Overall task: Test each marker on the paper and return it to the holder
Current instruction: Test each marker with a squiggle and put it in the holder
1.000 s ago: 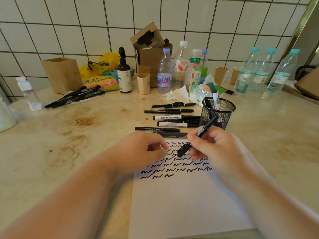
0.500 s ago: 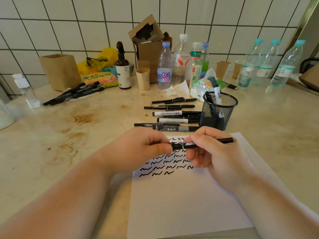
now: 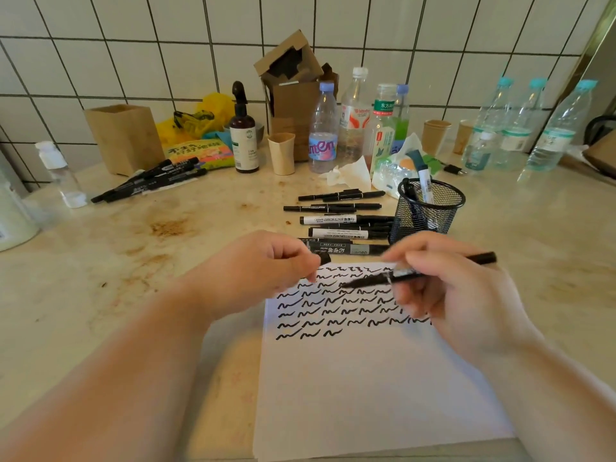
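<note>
One wide-angle view from the person's head looks forward and down, close over both forearms; the left hand (image 3: 263,268) and right hand (image 3: 446,295) sit mid-frame, the desk (image 3: 133,261) and tiled wall (image 3: 133,45) beyond them.

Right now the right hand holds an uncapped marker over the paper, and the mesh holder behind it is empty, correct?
Not quite. The head view shows the mesh holder already has markers in it. The right hand does hold an uncapped marker over the paper.
</note>
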